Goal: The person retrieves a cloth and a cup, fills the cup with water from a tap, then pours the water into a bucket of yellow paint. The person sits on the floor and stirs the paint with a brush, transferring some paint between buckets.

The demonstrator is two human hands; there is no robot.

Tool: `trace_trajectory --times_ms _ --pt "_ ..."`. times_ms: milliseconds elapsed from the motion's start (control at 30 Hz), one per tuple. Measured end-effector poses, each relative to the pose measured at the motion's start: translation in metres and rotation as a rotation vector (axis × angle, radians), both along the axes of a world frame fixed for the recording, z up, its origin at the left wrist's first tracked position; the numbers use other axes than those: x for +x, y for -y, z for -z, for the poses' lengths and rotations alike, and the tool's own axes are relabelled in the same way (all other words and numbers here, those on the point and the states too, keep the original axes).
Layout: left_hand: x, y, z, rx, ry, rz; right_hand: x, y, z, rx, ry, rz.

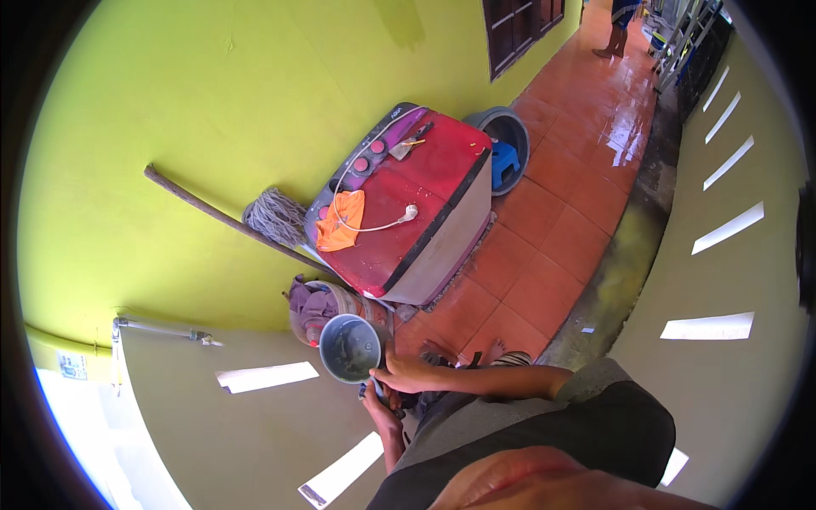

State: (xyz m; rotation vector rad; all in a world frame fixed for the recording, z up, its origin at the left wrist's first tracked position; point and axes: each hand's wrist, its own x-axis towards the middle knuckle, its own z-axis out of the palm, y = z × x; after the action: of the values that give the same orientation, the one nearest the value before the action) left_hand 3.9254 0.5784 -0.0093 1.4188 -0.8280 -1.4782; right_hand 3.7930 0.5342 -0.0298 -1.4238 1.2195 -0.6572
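While the right hand (403, 372) holds the near rim of the grey plastic dipper (338, 347), thumb over the edge, the left hand (384, 411) is closed at its handle side; finger detail there is partly hidden. Dipper is in front of the body, mouth up toward the camera; can't tell if there's liquid in it.

Just beyond it: a bucket (348, 299) holding purple cloth (312, 303) and a red-capped bottle (313, 332). Next out, a twin-tub washing machine (442, 183), red top, pale side, near the green wall (170, 76). On top: orange bag or cloth (342, 223), white power plug (410, 213) with its cord running across, and a scraper (400, 150) near the control knobs.

Grey string mop (276, 214) and a wooden pole (204, 207) sit between machine and wall, pole tilted. Far side of the machine: grey tub (515, 133) with a blue plastic stool (503, 160) in it. Reddish tile floor (544, 221) runs up to another person's legs (614, 41) at the top.
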Motion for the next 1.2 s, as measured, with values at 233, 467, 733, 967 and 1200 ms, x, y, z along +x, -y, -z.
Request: trace_trajectory --times_ms 233,467,733,967,1200 --pt "-0.092 0.01 -0.002 0.042 -0.028 0.342 -0.115 -0.029 -0.024 -0.127 -0.228 0.318" --pt "-0.208 0.037 0.005 0.053 -0.03 0.554 -0.219 -0.024 -0.013 -0.058 -0.463 0.58" --pt "-0.349 0.089 0.024 0.105 -0.089 0.701 -0.365 0.004 0.007 0.07 -0.462 0.564" --pt "-0.513 0.176 0.034 0.171 -0.136 0.839 -0.524 0.065 0.033 0.135 0.012 0.904" --pt "-0.684 0.247 0.043 0.14 -0.121 0.998 -0.702 0.119 0.027 0.2 0.167 1.008"
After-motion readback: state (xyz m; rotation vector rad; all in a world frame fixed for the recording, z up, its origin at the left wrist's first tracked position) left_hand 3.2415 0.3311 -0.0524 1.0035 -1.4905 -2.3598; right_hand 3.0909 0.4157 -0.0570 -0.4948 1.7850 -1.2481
